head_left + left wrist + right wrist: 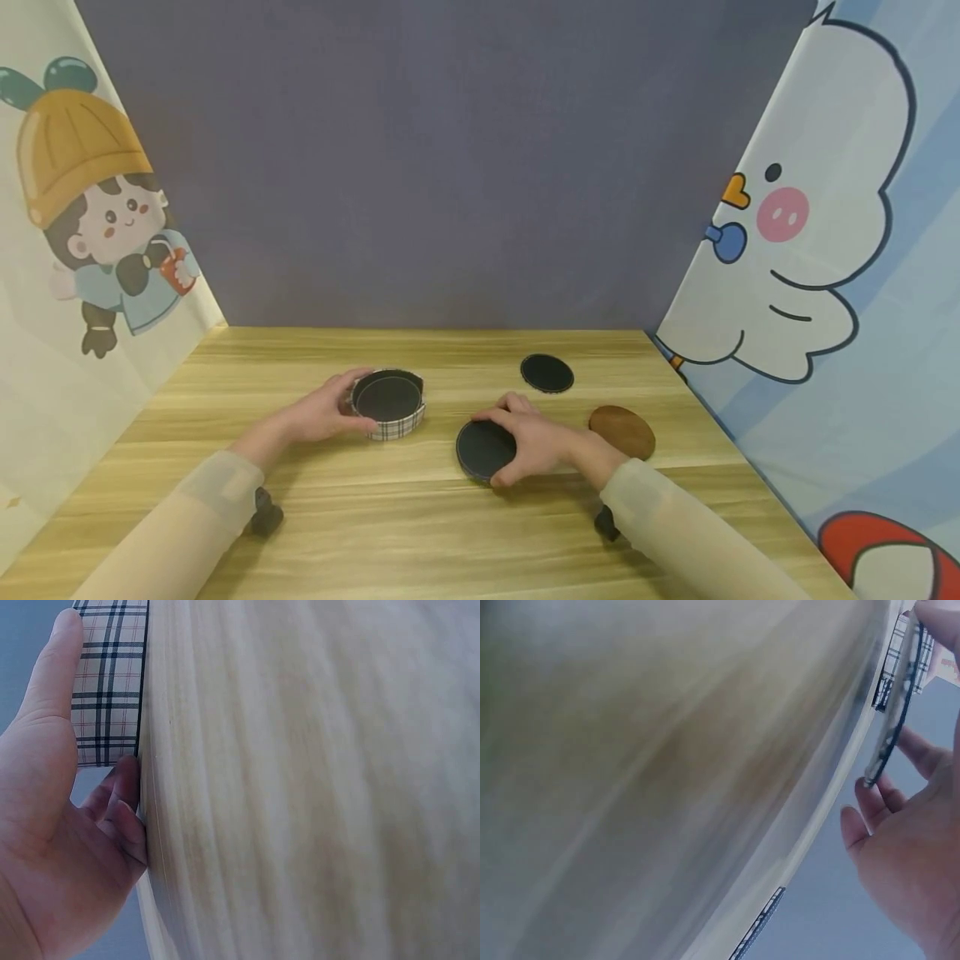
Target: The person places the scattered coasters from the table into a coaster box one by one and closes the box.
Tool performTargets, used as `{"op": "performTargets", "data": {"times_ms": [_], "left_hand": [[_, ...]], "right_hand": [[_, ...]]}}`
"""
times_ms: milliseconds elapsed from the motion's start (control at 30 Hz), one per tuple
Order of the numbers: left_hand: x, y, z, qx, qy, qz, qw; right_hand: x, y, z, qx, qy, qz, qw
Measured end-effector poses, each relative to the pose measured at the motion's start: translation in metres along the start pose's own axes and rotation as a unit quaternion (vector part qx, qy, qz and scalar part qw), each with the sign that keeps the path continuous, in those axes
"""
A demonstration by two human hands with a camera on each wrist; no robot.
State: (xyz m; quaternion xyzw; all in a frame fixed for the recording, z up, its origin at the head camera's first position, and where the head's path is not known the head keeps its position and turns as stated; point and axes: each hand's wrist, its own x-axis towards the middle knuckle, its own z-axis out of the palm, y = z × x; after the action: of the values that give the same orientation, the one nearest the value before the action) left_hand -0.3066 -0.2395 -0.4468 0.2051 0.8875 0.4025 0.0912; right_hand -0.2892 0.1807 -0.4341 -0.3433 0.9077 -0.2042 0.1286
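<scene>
A low round coaster holder (397, 429) with a plaid outer wall stands on the table left of the middle. My left hand (318, 414) grips it from the left, thumb along the near side and fingers round the far side. Inside it shows a dark round surface; whether that is a coaster or the floor, I cannot tell. To the right, my right hand (536, 442) pinches a black round coaster (480, 450) by its edge. The right wrist view shows this coaster (894, 724) edge-on, raised off the table, with a light patterned underside.
Another black round coaster (547, 373) lies flat behind my right hand. A brown round disc (622, 432) lies on the table to the right, beyond my right wrist. A dark grey panel (450, 167) rises at the table's (420, 542) back edge, with printed walls at both sides.
</scene>
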Motion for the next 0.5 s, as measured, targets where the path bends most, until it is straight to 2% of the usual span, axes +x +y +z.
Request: {"op": "performTargets", "data": {"times_ms": [267, 500], "left_hand": [[0.001, -0.002, 0.001, -0.001, 0.002, -0.007, 1.0000], [0.002, -0.003, 0.001, -0.001, 0.003, -0.005, 1.0000]], "right_hand": [[0.012, -0.003, -0.006, -0.015, 0.053, -0.034, 0.998], [0.029, -0.008, -0.013, -0.021, 0.067, -0.029, 0.997]]}}
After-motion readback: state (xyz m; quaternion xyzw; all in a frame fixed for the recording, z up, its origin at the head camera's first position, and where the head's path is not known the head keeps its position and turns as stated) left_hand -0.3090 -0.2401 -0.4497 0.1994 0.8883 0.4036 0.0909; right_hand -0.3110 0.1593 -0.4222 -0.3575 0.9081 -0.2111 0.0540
